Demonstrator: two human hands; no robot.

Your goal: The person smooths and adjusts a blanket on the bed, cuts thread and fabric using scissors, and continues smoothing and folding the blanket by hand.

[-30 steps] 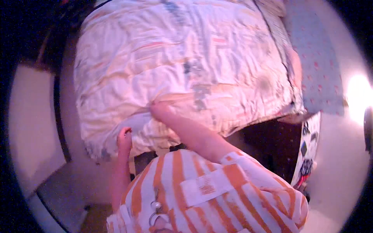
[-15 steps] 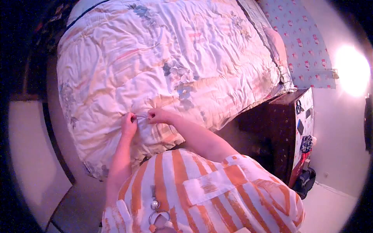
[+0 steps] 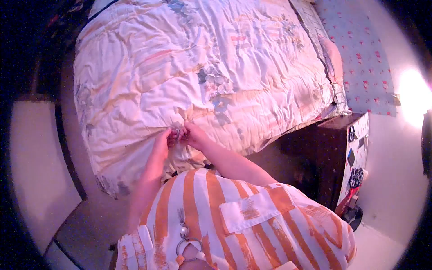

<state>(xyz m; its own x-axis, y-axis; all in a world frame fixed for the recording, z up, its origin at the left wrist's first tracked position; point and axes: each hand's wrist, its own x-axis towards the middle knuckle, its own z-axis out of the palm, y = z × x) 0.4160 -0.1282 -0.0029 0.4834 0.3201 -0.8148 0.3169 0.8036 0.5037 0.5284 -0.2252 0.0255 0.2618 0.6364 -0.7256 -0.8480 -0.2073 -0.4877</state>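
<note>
A floral comforter (image 3: 144, 83) is spread out before the person, its surface covered in wrinkles and marked with blue-grey flowers and pinkish strokes. Near its closest edge, left of its middle, a small tuft of its fabric is pinched by the fingers of the left hand (image 3: 163, 143) and the right hand (image 3: 194, 137). In each case the grip is closed on the cloth; the hands are held close together, and whether they touch cannot be told. From the pinched spot, creases are drawn outward across the comforter, mainly to the left.

Below the hands, an orange-and-white striped shirt (image 3: 238, 220) is worn, with a ring pendant (image 3: 190, 250) hung over its front. To the right, a dark wooden cabinet (image 3: 315, 155) is seen beside the comforter; on its white top, a dark flat object (image 3: 351, 157) and a black-and-white patterned bundle (image 3: 356, 177) are set. Farther back, a pale blue printed cloth (image 3: 366, 63) is lit by a bright light (image 3: 415, 96).
</note>
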